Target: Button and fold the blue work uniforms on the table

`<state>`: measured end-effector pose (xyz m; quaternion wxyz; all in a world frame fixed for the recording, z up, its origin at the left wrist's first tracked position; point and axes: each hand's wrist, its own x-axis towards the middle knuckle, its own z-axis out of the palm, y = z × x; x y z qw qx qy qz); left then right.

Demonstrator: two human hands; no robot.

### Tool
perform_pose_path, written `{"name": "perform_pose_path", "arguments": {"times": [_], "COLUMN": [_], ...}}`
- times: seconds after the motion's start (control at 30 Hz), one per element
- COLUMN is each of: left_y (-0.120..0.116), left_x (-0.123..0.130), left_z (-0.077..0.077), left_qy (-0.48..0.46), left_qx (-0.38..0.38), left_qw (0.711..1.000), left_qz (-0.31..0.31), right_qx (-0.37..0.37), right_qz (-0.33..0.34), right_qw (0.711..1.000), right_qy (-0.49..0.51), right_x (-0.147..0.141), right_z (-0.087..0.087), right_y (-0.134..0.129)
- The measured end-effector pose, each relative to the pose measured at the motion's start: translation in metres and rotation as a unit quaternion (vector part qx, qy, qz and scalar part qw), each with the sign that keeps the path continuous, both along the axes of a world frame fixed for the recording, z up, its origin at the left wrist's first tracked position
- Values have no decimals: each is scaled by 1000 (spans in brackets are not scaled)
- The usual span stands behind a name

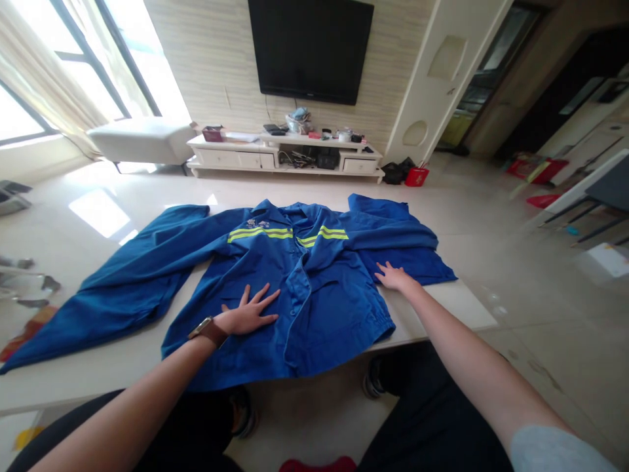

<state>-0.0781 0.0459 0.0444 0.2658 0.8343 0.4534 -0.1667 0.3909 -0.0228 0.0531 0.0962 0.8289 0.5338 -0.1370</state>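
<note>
A blue work jacket (324, 308) with yellow-green stripes across the chest lies front up on a low white table (457, 308), its collar away from me and its hem hanging over the near edge. My left hand (248, 313), with a watch on the wrist, rests on the jacket's left front panel, fingers spread. Flat on the blue cloth at the right, beside the jacket's side, is my right hand (392, 275) with its fingers apart. Another blue garment (132, 282), probably trousers, lies at the left, partly under a sleeve. More blue cloth (417, 265) lies under the right sleeve.
Beyond the table, a white TV cabinet (230, 160) holding small items stands below a wall-mounted television (309, 49). A grey bench (142, 139) is by the window. Black bags and a red bag (417, 176) sit on the floor. A dark chair (609, 190) is at the right.
</note>
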Motion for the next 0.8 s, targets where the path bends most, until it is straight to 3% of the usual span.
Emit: {"name": "perform_pose_path", "arguments": {"times": [0.13, 0.27, 0.37, 0.47, 0.57, 0.63, 0.8], "left_y": [-3, -7, -14, -16, -10, -4, 12], "left_x": [3, 5, 6, 8, 10, 12, 17], "left_z": [-2, 3, 5, 2, -2, -2, 7], "left_qy": [5, 3, 21, 39, 47, 57, 69], "left_qx": [22, 8, 14, 21, 2, -8, -9], "left_qw": [1000, 1000, 999, 997, 998, 997, 997], "left_qz": [5, -1, 41, 66, 49, 42, 41], "right_qx": [-32, -60, 32, 137, 11, -78, -90], "right_qz": [-20, -43, -7, 130, 229, 248, 247], "right_qw": [999, 997, 999, 975, 946, 944, 960], "right_qy": [-4, -12, -9, 120, 231, 203, 96], "right_x": [27, 31, 0, -50, -94, -112, -129], "right_z": [-6, 15, 34, 45, 40, 30, 14], "right_y": [-22, -31, -31, -35, -41, -41, -22]}}
